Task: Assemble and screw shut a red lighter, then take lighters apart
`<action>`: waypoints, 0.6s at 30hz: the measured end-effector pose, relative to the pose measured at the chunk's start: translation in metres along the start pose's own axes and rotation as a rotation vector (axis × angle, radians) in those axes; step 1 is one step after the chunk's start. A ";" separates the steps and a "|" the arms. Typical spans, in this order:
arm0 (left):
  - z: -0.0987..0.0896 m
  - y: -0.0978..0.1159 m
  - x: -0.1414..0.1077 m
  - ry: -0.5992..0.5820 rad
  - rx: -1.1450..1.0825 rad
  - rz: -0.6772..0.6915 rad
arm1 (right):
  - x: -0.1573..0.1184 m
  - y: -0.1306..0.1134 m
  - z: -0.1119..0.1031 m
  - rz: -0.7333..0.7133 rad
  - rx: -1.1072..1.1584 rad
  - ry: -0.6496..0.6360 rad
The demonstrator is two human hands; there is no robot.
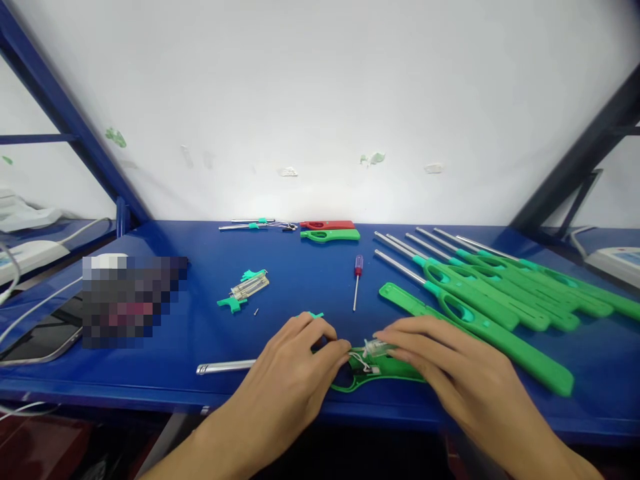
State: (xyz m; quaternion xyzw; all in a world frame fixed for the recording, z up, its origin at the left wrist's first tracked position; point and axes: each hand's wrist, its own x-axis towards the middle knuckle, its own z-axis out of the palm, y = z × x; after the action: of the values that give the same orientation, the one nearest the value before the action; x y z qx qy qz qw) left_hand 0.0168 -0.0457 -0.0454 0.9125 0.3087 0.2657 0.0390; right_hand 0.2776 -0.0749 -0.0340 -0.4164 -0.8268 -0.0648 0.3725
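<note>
An opened green lighter casing (405, 368) lies at the front edge of the blue table, with white wires (359, 361) and a small black part showing inside. My left hand (295, 367) is closed over its front end, thumb and fingertips beside the wires; what lies under the palm is hidden. From that end a metal lighter tube (225, 367) sticks out to the left. My right hand (450, 367) pinches a clear plastic fuel tank (379, 347) just above the casing. Behind that hand lies a loose green casing half (403, 298).
Several long green lighters (500, 333) lie at right. A screwdriver (359, 267) lies mid-table. At left are another clear fuel tank (250, 285), teal pieces (233, 304), a screw (257, 311) and a phone (45, 337). Red (330, 225) and green (335, 235) casings lie by the wall.
</note>
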 end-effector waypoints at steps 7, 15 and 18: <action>-0.002 0.002 0.001 -0.010 -0.002 0.003 | -0.003 -0.005 -0.002 -0.005 0.097 -0.030; -0.005 0.003 0.001 -0.052 0.012 0.043 | -0.001 -0.010 -0.002 -0.035 0.140 -0.004; -0.007 0.006 0.003 -0.074 0.022 0.040 | -0.009 -0.013 -0.003 0.000 0.143 -0.018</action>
State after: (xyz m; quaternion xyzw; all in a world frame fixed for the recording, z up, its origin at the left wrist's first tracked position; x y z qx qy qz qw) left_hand 0.0185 -0.0499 -0.0371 0.9280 0.2915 0.2293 0.0352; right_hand 0.2729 -0.0900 -0.0356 -0.3892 -0.8326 -0.0017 0.3940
